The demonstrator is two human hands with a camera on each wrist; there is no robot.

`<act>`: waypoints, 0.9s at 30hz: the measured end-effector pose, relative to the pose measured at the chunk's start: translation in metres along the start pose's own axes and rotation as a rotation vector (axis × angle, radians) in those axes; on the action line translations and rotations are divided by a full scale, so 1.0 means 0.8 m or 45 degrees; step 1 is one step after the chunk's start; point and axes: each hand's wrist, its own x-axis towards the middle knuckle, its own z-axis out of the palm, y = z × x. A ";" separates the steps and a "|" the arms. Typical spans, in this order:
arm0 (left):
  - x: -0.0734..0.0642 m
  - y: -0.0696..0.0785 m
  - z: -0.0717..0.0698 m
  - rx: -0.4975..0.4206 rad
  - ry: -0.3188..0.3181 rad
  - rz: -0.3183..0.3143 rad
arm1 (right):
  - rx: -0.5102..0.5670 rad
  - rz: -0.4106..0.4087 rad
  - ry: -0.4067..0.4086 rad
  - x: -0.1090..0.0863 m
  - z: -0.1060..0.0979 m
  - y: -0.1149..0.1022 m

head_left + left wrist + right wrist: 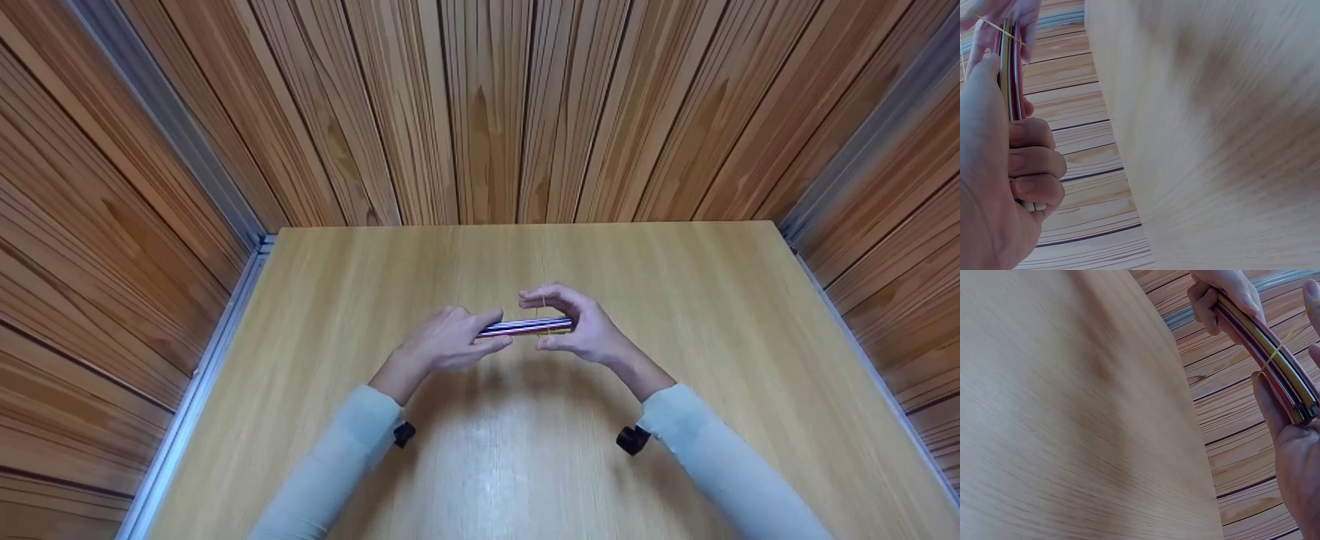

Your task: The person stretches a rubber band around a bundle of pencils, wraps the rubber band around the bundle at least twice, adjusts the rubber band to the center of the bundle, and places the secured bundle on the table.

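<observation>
A bundle of slim striped pencils [525, 327], in red, gold, dark and silvery tones, spans the space between both hands above the table. My left hand [446, 339] grips one end, its fingers curled round the bundle and its thumb along the top; pale ends peek out below those fingers in the left wrist view. Around the other end, my right hand [589, 328] spreads its thumb and fingers apart. A thin yellow rubber band [1279, 349] stretches between the right thumb and fingers and crosses the pencils. Their dark ends [1303, 412] lie close to the right palm.
Below the hands is a light wooden table [480, 465]. Wood-plank walls [487, 112] rise behind it and on both sides, with metal rails [217, 352] along the side edges. A small black wrist camera [633, 440] hangs at the right cuff.
</observation>
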 end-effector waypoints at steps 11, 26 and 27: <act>0.003 -0.006 0.004 0.071 -0.040 -0.043 | -0.155 -0.107 -0.007 0.004 0.011 -0.007; 0.005 -0.016 0.020 0.002 -0.066 -0.215 | -0.211 -0.101 -0.065 0.008 0.022 -0.009; 0.005 -0.016 0.020 0.001 -0.063 -0.218 | -0.206 -0.092 -0.075 0.008 0.023 -0.009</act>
